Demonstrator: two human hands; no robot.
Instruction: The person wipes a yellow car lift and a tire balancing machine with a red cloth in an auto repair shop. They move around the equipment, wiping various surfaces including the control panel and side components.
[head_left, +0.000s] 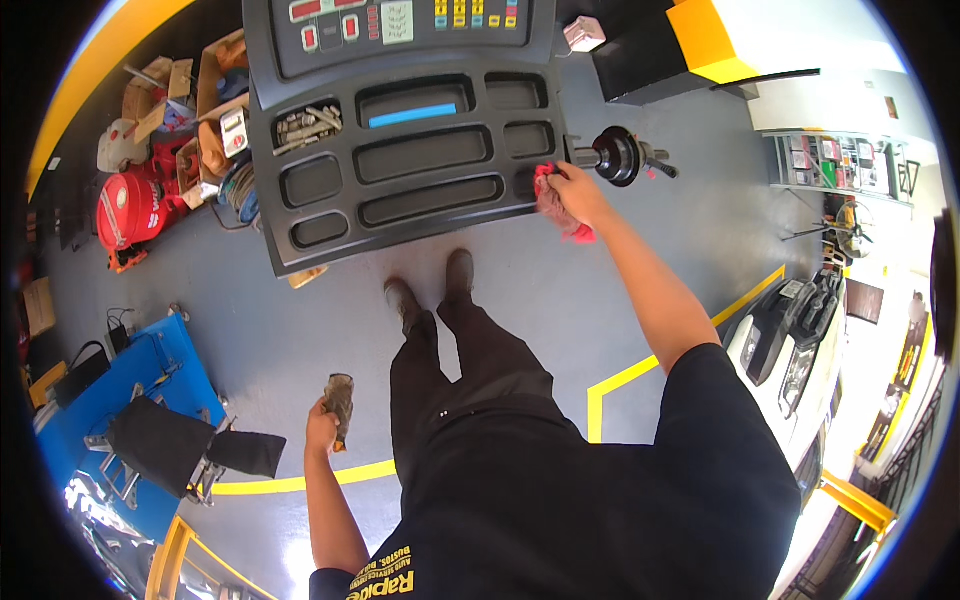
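Observation:
In my right hand [578, 192] a red rag [552, 205] is bunched, its end hanging down. The rag lies against the right front corner of a black moulded tray top [425, 222], part of a wheel balancer with a control panel [390, 35]. My left hand [321, 425] is closed around a grimy, long grey-brown object [340, 405] with some orange at its lower end; its kind is unclear. That hand is low at my left side, away from the machine. Small metal wheel weights [307, 127] fill one tray pocket, and a blue strip [412, 115] lies in another.
The balancer's shaft with a black cone [618, 157] juts out to the right. Boxes [222, 75] and a red tank [130, 210] stand at left. A blue workbench [185, 365] is behind left, a white car [790, 350] at right. Yellow lines [640, 374] mark the floor.

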